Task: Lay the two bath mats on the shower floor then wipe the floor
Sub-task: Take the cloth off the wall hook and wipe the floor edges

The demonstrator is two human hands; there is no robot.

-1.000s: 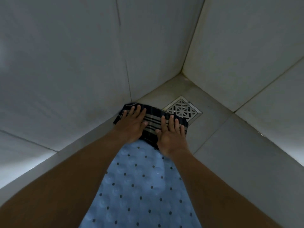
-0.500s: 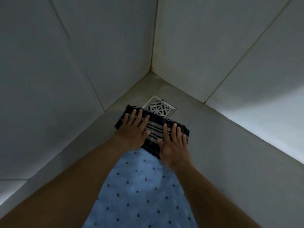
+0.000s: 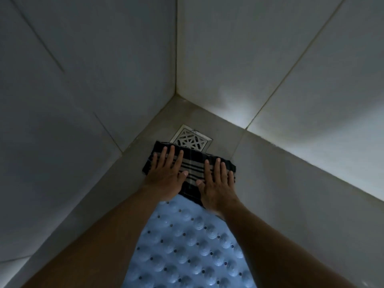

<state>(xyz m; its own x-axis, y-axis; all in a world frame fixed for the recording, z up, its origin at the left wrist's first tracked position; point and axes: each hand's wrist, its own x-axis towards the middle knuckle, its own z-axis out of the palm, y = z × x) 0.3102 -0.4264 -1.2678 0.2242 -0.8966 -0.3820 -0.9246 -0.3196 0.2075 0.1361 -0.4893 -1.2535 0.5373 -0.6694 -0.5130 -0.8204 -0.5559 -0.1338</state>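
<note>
A dark cloth (image 3: 194, 167) with pale stripes lies folded on the grey tiled shower floor (image 3: 280, 194), just in front of the drain. My left hand (image 3: 166, 175) presses flat on its left part, fingers spread. My right hand (image 3: 216, 183) presses flat on its right part, fingers spread too. A light blue bath mat (image 3: 187, 246) with raised bumps and small dark holes lies on the floor between my forearms; its far edge reaches the cloth. A second mat does not show.
A square metal drain grate (image 3: 192, 139) sits in the floor's far corner, its near edge touched by the cloth. Grey tiled walls (image 3: 104, 80) rise on the left and at the back right, meeting in the corner behind the drain.
Both hands have slid the cloth forward, so that it now reaches the near edge of the drain. The view has swung, bringing the corner to the middle.
</note>
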